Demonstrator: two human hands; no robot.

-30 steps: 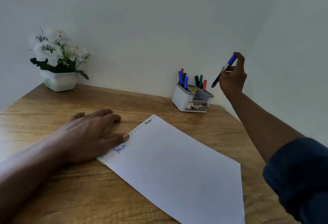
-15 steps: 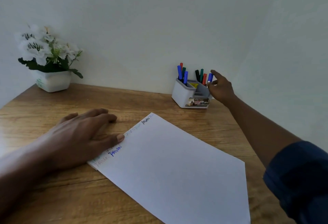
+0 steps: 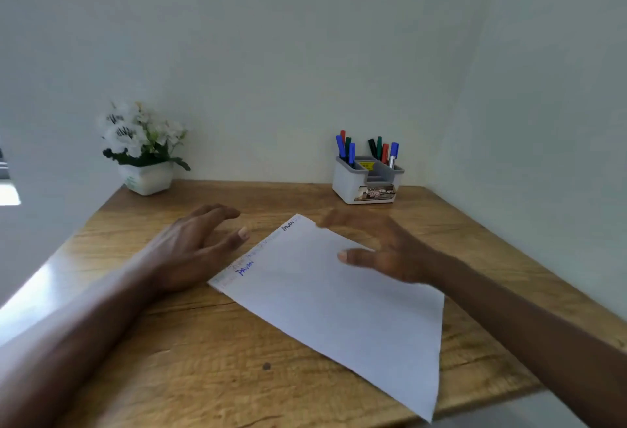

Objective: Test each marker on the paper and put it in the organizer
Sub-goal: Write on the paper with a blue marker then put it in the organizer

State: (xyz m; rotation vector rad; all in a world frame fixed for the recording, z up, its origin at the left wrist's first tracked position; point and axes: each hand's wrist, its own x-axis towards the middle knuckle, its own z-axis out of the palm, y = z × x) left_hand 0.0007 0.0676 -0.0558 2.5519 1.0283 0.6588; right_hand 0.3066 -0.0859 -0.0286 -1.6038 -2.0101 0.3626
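Your left hand (image 3: pixel 196 247) lies beside the paper's left edge, fingers (image 3: pixel 220 212) loosely spread and empty. Your right hand (image 3: pixel 383 252), blurred, is spread and empty over the paper (image 3: pixel 322 305), whose lower-right corner reaches the desk's (image 3: pixel 203 376) front edge. Well apart, right of centre by the wall, the organizer (image 3: pixel 366 186) holds the markers (image 3: pixel 393 152).

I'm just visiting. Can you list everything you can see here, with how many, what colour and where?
Desk: one, brown wood, under everything.
Paper: one sheet, white, slantwise on desk, writing along one edge.
Organizer: one, white and grey, desk's far right.
Markers: eight, blue, red, green, black, upright in organizer.
Flower pot: one, white, white flowers, far left corner.
Left hand: one, open, on desk beside paper.
Right hand: one, open, blurred, above paper.
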